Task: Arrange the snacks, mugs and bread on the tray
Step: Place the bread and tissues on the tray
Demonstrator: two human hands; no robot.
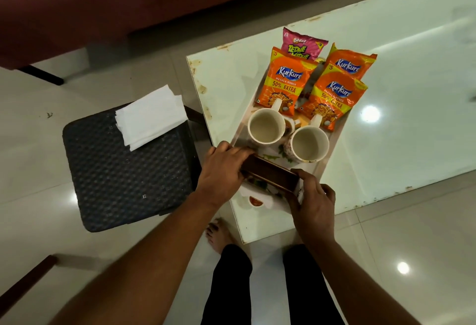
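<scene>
- The glossy white tabletop (386,49) carried a patterned tray (332,144) near its corner.
- A dark stool (123,167) beside it bore folded white napkins (150,115).
- Three Kurkure packets (283,80) and a pink Bingo packet (301,44) lay at the tray's far end.
- Two empty mugs (266,126) stood mid-tray.
- The left hand (224,170) and right hand (313,201) each gripped an end of a brown box (270,174), possibly the bread, over the tray's near end.

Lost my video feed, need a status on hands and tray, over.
Left hand and right hand gripping brown box at tray near end. Two mugs, four snack packets already aboard. Nothing blocking.
</scene>
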